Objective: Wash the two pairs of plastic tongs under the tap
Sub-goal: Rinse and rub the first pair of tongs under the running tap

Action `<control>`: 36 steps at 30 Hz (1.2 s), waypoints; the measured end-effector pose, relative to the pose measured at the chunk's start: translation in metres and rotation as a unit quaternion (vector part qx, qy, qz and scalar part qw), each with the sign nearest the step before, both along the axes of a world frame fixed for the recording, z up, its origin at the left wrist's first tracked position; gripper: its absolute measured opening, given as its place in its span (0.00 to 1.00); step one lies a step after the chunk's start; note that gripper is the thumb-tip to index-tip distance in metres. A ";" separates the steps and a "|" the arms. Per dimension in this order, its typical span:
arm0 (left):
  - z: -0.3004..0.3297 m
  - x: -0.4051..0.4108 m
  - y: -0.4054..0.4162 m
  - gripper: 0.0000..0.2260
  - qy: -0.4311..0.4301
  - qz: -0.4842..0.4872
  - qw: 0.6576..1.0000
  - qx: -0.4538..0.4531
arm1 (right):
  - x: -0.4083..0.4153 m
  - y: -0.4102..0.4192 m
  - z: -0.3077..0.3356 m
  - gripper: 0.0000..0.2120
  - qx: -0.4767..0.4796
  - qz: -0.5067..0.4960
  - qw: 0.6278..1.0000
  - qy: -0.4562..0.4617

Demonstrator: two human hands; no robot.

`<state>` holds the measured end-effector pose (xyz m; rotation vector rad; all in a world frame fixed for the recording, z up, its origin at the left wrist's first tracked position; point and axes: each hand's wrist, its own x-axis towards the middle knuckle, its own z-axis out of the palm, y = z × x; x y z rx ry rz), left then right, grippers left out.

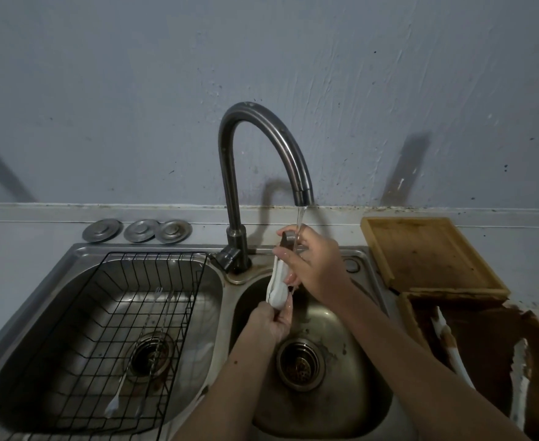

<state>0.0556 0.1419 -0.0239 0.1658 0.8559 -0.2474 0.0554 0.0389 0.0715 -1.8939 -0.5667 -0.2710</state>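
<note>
White plastic tongs (277, 283) hang nearly upright at the centre of the frame, over the right basin (351, 405) of a steel double sink. We grip them at both ends: our right hand (312, 265) is wrapped around the upper, darker end just below the tap (261, 160), and our left hand (269, 323) pinches the lower white tip between thumb and fingers. A thin stream of water (300, 224) falls from the spout onto the right hand and the top of the tongs. Both forearms come up from the bottom edge and cross the right basin, leaving little free room there; its drain strainer (300, 361) shows between them.

Left of centre, the larger basin (54, 313) holds a black wire rack (109, 329), tilted, with its lower corner running off the bottom-left edge. Thin long utensils (124, 377) lie inside the rack; we cannot tell what they are. Behind that basin, three round metal lids (137, 230) sit in a row against the backsplash.

At the right of the frame a wooden cutting board (427, 253) lies on the counter beside the sink rim. Below it, a white object (452, 348) that may be the second pair of tongs rests on a dark, worn surface.
</note>
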 end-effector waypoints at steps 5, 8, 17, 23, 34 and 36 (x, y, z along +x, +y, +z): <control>0.000 0.001 0.001 0.16 0.010 -0.008 1.000 -0.003 | 0.001 0.001 -0.005 0.15 0.007 -0.021 0.999 -0.045; 0.002 -0.001 -0.001 0.16 0.022 0.007 1.000 0.000 | -0.002 -0.002 -0.004 0.16 -0.007 -0.035 0.998 -0.055; 0.006 -0.008 0.001 0.13 0.022 -0.003 0.997 0.068 | 0.003 -0.020 0.012 0.14 -0.138 -0.036 0.968 -0.205; 0.008 -0.006 0.007 0.12 0.009 -0.010 0.985 0.173 | 0.009 -0.030 0.025 0.07 -0.273 -0.036 0.913 -0.301; 0.029 -0.004 0.034 0.18 -0.124 -0.147 0.824 0.533 | 0.004 -0.025 -0.046 0.22 -0.500 -0.021 0.863 -0.071; 0.031 -0.004 0.047 0.22 -0.140 -0.183 0.813 0.535 | 0.001 -0.021 -0.052 0.20 -0.370 -0.007 0.927 0.069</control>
